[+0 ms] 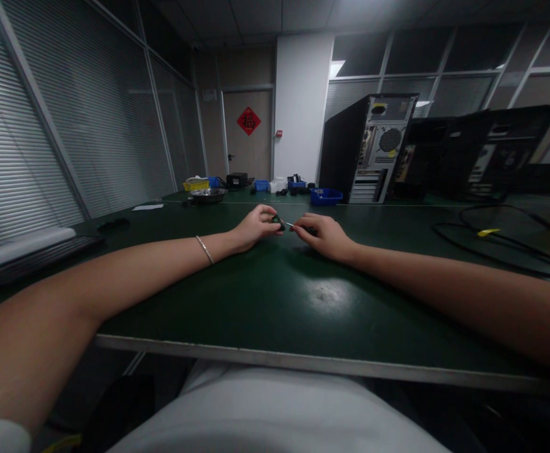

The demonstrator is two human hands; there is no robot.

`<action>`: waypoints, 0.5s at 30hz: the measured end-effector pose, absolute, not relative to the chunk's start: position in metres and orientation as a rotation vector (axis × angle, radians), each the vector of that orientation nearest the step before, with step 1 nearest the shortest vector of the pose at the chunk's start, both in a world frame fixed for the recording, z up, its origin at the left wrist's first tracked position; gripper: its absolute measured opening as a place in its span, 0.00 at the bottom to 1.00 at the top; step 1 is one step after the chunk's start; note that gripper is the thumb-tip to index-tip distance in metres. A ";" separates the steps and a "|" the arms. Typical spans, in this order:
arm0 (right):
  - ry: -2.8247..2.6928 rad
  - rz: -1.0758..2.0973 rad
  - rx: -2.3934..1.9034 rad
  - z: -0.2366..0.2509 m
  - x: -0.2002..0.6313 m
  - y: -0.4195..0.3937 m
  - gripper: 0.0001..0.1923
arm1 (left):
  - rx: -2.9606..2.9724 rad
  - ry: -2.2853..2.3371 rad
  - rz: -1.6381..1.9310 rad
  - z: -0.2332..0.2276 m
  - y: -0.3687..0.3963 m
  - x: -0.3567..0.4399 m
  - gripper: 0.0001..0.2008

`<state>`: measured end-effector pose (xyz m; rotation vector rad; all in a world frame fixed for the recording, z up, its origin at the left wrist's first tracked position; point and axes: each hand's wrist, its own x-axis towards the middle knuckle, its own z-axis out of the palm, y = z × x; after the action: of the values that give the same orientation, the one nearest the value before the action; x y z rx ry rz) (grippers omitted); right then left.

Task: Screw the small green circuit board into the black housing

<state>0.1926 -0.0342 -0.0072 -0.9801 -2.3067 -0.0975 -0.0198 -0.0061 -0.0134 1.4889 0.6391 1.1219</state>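
Just above the green tabletop (237,302), my left hand (256,228) pinches a small green circuit board (279,222) between thumb and fingers. Facing it from the right, my right hand (322,235) is closed around a screwdriver (289,224). Its thin metal shaft points left at the board, and most of its dark handle is hidden in the fingers. Whether the tip touches the board I cannot tell. A light bracelet is on my left wrist.
Behind the hands are a metal bowl (207,195), a blue bin (326,196) and several small parts. A computer tower (369,151) stands at back right. Black cables (464,242) loop on the right; a keyboard (39,259) lies left. The table's front edge (256,357) is near my lap.
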 end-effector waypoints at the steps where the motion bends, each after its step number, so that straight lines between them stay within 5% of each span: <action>1: -2.303 -0.104 -0.994 -0.007 0.193 -0.034 0.14 | 1.503 0.629 1.142 -0.013 -0.005 -0.020 0.19; 7: -2.304 -0.132 -1.055 -0.007 0.192 -0.036 0.14 | 1.598 0.594 1.160 -0.016 0.001 -0.021 0.10; 15: -2.304 -0.142 -1.073 -0.007 0.192 -0.037 0.13 | 1.743 0.570 1.110 -0.015 -0.002 -0.020 0.14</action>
<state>0.1917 -0.0372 -0.0066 -1.0726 -2.3042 -0.1419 -0.0204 -0.0025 -0.0154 1.7429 0.5701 1.1105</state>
